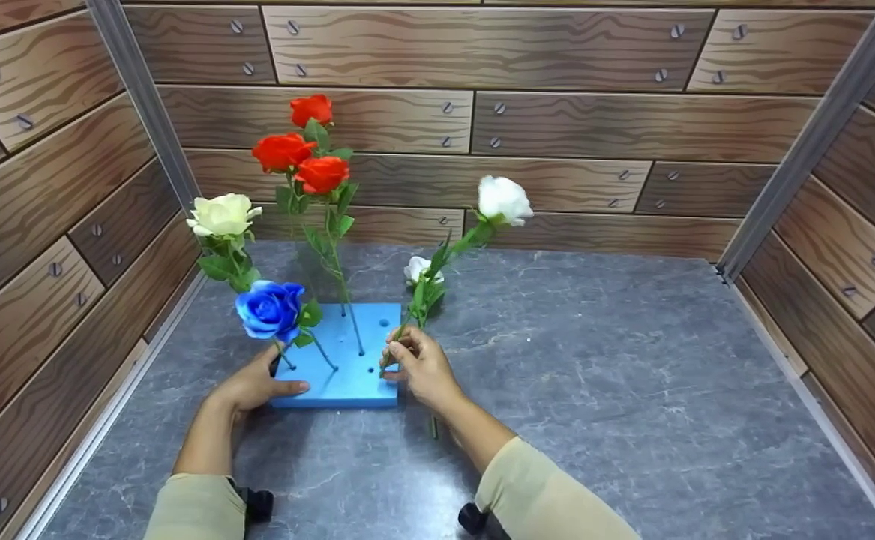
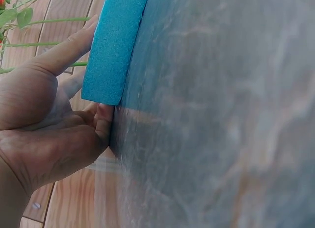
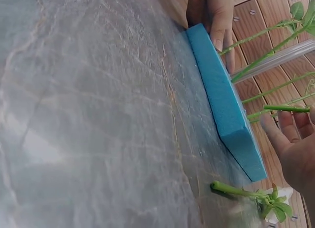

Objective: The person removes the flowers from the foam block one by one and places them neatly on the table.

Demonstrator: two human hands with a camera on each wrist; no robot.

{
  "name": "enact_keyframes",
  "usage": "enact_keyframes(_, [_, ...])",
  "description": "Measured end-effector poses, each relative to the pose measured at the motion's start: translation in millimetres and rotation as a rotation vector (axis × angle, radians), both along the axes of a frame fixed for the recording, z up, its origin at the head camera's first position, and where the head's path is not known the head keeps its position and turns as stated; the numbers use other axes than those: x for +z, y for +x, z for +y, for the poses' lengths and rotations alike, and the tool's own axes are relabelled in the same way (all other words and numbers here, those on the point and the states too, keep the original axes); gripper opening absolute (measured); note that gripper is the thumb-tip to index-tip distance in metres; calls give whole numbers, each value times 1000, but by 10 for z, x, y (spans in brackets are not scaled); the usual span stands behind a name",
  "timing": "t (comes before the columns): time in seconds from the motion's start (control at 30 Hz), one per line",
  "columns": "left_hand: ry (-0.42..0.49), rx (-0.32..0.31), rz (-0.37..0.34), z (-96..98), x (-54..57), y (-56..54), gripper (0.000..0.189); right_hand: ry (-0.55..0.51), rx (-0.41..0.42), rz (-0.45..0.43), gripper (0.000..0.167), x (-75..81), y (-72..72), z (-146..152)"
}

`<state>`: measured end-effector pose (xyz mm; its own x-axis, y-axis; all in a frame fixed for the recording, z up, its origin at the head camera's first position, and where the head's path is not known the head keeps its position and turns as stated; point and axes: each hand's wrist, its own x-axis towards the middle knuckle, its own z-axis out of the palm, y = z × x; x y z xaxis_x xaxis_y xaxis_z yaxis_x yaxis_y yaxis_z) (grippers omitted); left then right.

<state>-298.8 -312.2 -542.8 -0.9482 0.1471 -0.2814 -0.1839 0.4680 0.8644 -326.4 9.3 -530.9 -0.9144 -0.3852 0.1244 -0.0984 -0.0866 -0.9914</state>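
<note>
In the head view, my right hand (image 1: 424, 367) pinches the stem of a white rose (image 1: 503, 201) between thumb and fingers. The rose leans up to the right, and its cut stem end (image 3: 285, 108) is just above the right side of a blue foam block (image 1: 343, 391). My left hand (image 1: 253, 381) holds the block's left end, thumb on top and fingers against the side. Standing in the block are a blue rose (image 1: 270, 310), a cream rose (image 1: 224, 215) and red roses (image 1: 323, 175). Some holes in the block hold no stem.
A second white rose (image 1: 416, 270) lies on the grey marbled table (image 1: 594, 390) beside the block's right edge, its stem (image 3: 229, 189) toward me, partly behind my right hand. Wood-patterned walls (image 1: 557, 120) enclose the table at the back and sides.
</note>
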Motion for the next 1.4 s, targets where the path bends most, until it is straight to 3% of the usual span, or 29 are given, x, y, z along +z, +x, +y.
enact_keyframes(0.53, [-6,4,-12,12,26,14,121,-14,29,-16,26,9,79,124])
enact_keyframes(0.73, [-12,9,-15,13,41,10,123,43,4,11,23,24,103,189])
enact_keyframes(0.9, [3,8,-18,27,44,20,122,95,-8,41,31,-17,97,271])
enact_keyframes(1.4, [-6,22,-23,26,41,20,121,92,-28,-48,46,-69,111,461])
